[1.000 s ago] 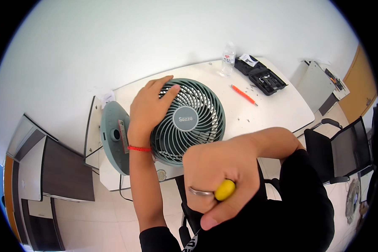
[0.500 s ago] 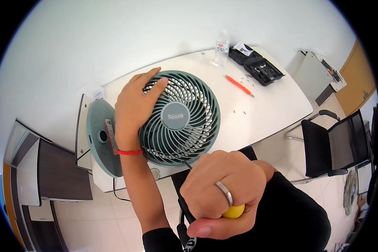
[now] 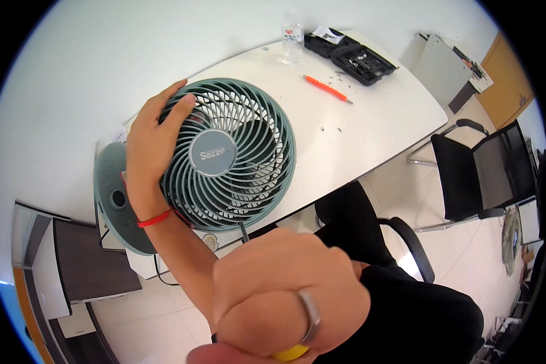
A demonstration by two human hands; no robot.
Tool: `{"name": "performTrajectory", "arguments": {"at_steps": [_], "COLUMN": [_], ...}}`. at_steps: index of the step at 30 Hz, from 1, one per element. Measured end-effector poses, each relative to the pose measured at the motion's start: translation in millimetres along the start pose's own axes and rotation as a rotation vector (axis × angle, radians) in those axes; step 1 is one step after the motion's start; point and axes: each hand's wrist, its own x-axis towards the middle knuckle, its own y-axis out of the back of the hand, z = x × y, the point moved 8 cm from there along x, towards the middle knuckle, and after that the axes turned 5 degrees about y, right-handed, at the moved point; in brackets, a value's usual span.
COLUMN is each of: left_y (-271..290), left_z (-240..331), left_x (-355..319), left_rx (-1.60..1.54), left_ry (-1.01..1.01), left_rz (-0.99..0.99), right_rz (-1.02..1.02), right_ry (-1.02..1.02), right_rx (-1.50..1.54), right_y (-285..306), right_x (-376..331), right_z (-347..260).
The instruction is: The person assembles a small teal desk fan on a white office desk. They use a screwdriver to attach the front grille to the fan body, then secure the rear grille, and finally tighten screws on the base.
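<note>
A green-grey desk fan (image 3: 212, 153) with a spiral grille lies on the white table, its grille facing up toward me. My left hand (image 3: 155, 136) grips the grille's left rim, thumb over the bars and fingers reaching along the edge. The fan's round base (image 3: 112, 167) sticks out to the left, partly behind my wrist. Close in front, my right hand (image 3: 291, 285) is a fist around the yellow handle (image 3: 292, 352) of what looks like a screwdriver. Its thin dark shaft (image 3: 244, 232) points at the grille's near rim; my fist hides most of the tool, and tip contact is unclear.
On the white table (image 3: 370, 130) lie an orange pen-shaped tool (image 3: 327, 89), a few small loose bits and an open black tool case (image 3: 365, 64). A clear water bottle (image 3: 292, 45) stands by the wall. Black chairs (image 3: 458, 176) are at the right.
The whole view has shifted, so the fan and table appear further left and higher. My right fist now looks larger and lower left. My left hand keeps its place on the rim.
</note>
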Motion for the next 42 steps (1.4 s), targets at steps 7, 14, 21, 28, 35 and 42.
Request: {"name": "performTrajectory", "arguments": {"at_steps": [7,14,21,28,35,42], "left_y": [-7,-11,-9,-3,-2,4], "left_z": [-5,1,-3,-8,2,2], "left_x": [5,1,8,7,12,7], "left_rx": [-0.062,-0.087,-0.029,-0.012,0.154,0.155], "left_ry": [0.099,0.068,0.009,0.029,-0.125,-0.068], "left_rz": [-0.087,-0.156,-0.130,-0.073,-0.026,0.024], "right_rz": [0.243,0.290,0.436,0.454,0.222,0.372], "right_ry": [0.088,0.617,0.553,0.060,0.006,0.138], "right_rx": [-0.151,-0.354,-0.381,-0.265,-0.435,0.104], "right_y": [3,-2,1,-7,4,23], "right_x": [-10,-21,-34,-26,-8,42], "right_z": [-6,-12,-10,-11,-3,-62]}}
